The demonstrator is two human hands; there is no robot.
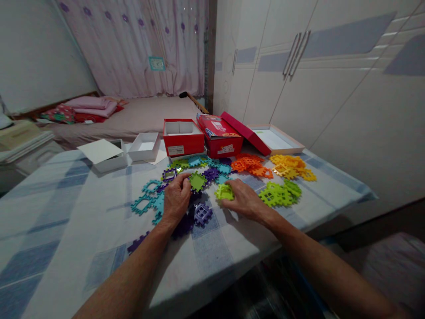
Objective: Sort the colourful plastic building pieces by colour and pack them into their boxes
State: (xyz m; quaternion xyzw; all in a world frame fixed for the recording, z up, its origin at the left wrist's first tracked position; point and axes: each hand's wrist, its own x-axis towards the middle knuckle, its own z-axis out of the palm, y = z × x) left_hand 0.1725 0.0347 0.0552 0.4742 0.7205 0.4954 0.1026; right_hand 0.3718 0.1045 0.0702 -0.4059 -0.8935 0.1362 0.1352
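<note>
Between finger and thumb, my left hand [177, 197] grips a solid green toothed building tile [198, 181]. To its right, my right hand [245, 198] is closed on a lime-green tile with an open middle [225, 192]. Purple tiles [202, 214] lie below and between the hands, some hidden by my left hand. Turquoise tiles [142, 204] spread to the left of that hand. A pile of lime-green tiles [279, 194] lies just right of my right hand. Orange tiles [250, 165] and yellow tiles [292, 166] form separate piles farther back.
Behind the tiles stand an open red box [183, 144], a second red box [224, 145] with a tilted red lid [247, 133], and a shallow tray-like box [282, 138]. White boxes [143, 153] are at the back left. A blue-and-white cloth [66, 212] covers the table.
</note>
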